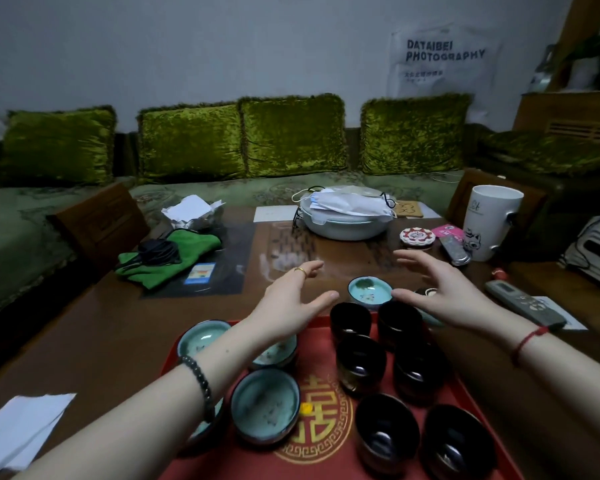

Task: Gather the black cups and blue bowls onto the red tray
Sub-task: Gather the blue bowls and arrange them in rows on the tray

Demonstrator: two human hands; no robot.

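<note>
Both hands hang over the far end of the red tray (pixel 321 355), fingers spread and loose, holding nothing. Between the left hand (pixel 291 301) and the right hand (pixel 442 294), one blue bowl (pixel 369 289) sits on the table (pixel 118 341) just beyond the tray's far edge. On the tray, six black cups (pixel 361 362) stand in two rows at the right, and several more bowls (pixel 264 403) sit at the left.

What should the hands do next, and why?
Probably take hold of the blue bowl between them: it sits on the table just past the red tray, while the left hand and right hand hover open beside it.
</note>
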